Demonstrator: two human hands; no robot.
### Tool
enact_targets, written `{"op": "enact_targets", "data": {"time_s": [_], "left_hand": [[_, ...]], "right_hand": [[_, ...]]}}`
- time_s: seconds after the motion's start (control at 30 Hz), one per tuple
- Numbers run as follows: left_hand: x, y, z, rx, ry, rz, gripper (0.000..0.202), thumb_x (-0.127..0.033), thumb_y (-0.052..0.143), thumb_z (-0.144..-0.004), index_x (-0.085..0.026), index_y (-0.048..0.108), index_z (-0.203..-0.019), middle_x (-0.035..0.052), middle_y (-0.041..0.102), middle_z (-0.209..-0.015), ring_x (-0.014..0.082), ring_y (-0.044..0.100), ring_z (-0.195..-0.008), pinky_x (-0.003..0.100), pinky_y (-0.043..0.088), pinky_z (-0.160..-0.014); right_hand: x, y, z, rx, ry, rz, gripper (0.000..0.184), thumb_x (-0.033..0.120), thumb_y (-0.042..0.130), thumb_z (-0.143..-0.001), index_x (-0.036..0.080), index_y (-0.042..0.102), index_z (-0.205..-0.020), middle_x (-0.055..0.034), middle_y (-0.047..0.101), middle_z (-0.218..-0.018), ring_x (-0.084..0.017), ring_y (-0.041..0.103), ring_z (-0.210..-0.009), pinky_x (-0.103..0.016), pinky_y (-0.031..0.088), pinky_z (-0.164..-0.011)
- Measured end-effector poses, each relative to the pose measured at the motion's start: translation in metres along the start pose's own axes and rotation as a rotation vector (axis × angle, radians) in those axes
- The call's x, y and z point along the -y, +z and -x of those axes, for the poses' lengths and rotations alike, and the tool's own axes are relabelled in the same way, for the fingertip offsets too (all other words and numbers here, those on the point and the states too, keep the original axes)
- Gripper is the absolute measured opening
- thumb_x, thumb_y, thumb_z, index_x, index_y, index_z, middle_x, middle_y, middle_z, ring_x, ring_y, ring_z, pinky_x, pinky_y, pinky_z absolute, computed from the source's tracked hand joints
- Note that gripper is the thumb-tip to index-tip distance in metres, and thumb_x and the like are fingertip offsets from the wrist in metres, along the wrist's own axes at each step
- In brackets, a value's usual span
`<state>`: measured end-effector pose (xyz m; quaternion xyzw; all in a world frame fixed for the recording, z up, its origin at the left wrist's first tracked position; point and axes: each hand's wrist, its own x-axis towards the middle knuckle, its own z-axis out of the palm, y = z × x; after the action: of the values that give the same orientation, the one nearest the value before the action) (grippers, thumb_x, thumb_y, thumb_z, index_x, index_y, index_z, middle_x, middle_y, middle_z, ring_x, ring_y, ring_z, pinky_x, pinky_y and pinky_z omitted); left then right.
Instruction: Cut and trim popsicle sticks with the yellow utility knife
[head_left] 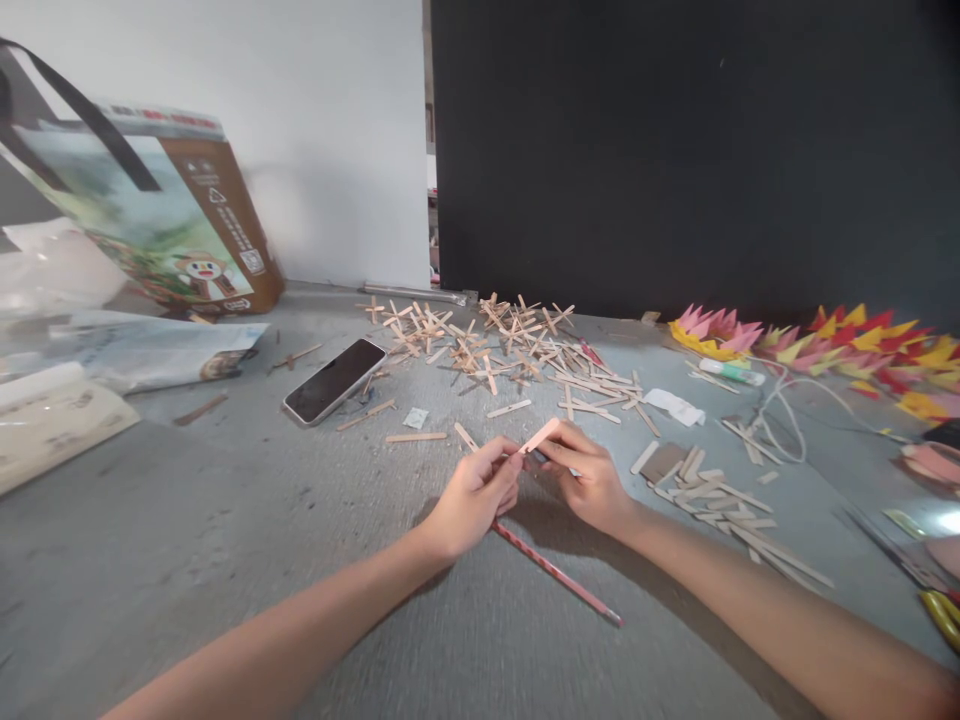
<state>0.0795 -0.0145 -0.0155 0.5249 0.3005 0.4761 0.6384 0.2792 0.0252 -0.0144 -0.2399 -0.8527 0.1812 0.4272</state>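
Wooden stick sits raised between both hands, tilted, its lower end pinched in the left hand's fingertips. Right hand is curled against the stick's upper end; cannot tell if it grips. Red patterned pencil lies on the gray tabletop just below the hands, loose stick pile right of the right hand.
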Motion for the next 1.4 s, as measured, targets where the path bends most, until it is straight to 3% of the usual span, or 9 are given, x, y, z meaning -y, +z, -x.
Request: {"op": "enact_targets", "data": {"time_s": [0.23,0.47,1.07,1.4], "left_hand": [[-0.001,-0.002,0.002,-0.010,-0.008,-0.056,0.039,-0.054,0.053,-0.102,-0.016,0.058,-0.095,-0.0094,0.032,-0.061,0.0067,0.030,-0.052,0.024,0.026,-0.052],[-0.008,-0.004,0.004,-0.013,-0.016,-0.244,0.039,-0.052,0.048,-0.104,-0.016,0.059,-0.093,-0.0053,0.050,-0.062,0.0072,0.042,-0.051,0.022,0.032,-0.052],[-0.010,-0.001,0.003,-0.012,-0.007,-0.212,0.037,-0.051,0.051,-0.102,-0.016,0.061,-0.094,-0.0048,0.050,-0.063,0.0067,0.041,-0.052,0.020,0.030,-0.049],[-0.010,-0.001,0.003,-0.006,-0.020,-0.197,0.041,-0.055,0.054,-0.100,-0.016,0.061,-0.089,-0.0044,0.048,-0.064,0.0073,0.037,-0.054,0.021,0.027,-0.050]], "right_hand": [[0.002,-0.001,-0.002,0.007,0.003,0.015,0.046,0.000,0.048,-0.096,0.027,0.072,-0.123,-0.0082,0.065,-0.102,-0.021,0.056,-0.092,-0.032,0.051,-0.074],[0.001,-0.002,-0.002,-0.004,0.001,0.036,0.042,-0.001,0.046,-0.096,0.026,0.073,-0.114,-0.0069,0.065,-0.098,-0.021,0.055,-0.089,-0.034,0.047,-0.075],[0.001,-0.004,-0.003,0.024,0.014,0.001,0.038,0.002,0.049,-0.096,0.026,0.074,-0.111,-0.0063,0.064,-0.096,-0.021,0.057,-0.088,-0.034,0.047,-0.076],[-0.002,-0.003,0.000,0.021,0.010,0.009,0.047,0.000,0.045,-0.095,0.028,0.073,-0.120,-0.0069,0.064,-0.097,-0.022,0.057,-0.091,-0.036,0.049,-0.077]]}}
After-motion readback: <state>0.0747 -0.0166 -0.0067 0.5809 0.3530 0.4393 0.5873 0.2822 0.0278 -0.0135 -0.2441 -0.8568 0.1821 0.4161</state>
